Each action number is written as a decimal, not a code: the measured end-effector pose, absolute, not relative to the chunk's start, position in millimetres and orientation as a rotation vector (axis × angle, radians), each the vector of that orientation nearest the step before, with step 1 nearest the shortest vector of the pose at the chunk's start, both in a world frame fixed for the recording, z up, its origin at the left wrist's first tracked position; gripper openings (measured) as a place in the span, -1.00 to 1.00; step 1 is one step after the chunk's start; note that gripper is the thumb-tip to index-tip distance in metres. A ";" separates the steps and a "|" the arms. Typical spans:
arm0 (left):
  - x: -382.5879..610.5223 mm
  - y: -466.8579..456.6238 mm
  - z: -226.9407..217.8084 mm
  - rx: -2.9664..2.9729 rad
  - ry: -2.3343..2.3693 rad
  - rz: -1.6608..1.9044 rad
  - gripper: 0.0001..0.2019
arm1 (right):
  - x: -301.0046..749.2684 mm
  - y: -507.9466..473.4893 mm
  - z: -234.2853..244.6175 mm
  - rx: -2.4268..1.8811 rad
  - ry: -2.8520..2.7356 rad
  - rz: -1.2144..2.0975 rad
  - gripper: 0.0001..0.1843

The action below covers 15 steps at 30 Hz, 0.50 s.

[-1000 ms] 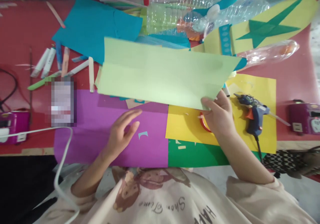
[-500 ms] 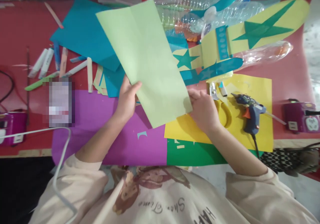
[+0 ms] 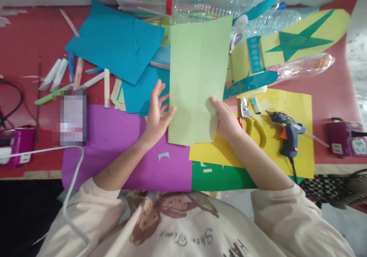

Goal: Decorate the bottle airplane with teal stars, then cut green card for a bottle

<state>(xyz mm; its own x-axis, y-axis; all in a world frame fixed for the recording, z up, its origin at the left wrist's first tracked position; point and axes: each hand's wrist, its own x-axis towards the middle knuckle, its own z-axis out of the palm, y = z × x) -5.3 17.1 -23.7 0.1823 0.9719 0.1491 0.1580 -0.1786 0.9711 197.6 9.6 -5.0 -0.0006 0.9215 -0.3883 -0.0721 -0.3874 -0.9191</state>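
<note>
A light green sheet of paper with a crease down its length stands roughly upright in front of me. My right hand grips its lower right edge, thumb on the near face and the other fingers hidden behind. Beside the left edge, my left hand has its fingers spread, with the thumb tip close to the paper; whether it touches I cannot tell. Purple paper and yellow paper lie beneath my arms. Just right of my right hand are yellow-handled scissors.
A blue glue gun rests on the yellow paper. Blue sheets, several markers and a blurred-out rectangular item lie at left. Behind are clear plastic bottles and a yellow cutout with a green star. A white cable crosses the left side.
The green sheet has turned from slanting to nearly upright and shifted right. My left hand has let go of its edge and spread its fingers; my right hand still holds it.
</note>
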 end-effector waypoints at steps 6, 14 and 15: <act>0.9 2.8 -20.8 1.634 1.064 0.842 -0.09 | 199.3 7.9 0.7 -1.312 -0.756 1.795 -0.43; 12.9 -6.5 5.3 1.098 0.885 0.708 -0.20 | 203.1 8.4 2.5 -1.305 -0.760 1.890 -0.53; 11.6 -6.1 8.4 1.009 0.891 0.673 -0.24 | 203.9 9.0 3.1 -1.309 -0.750 1.889 -0.55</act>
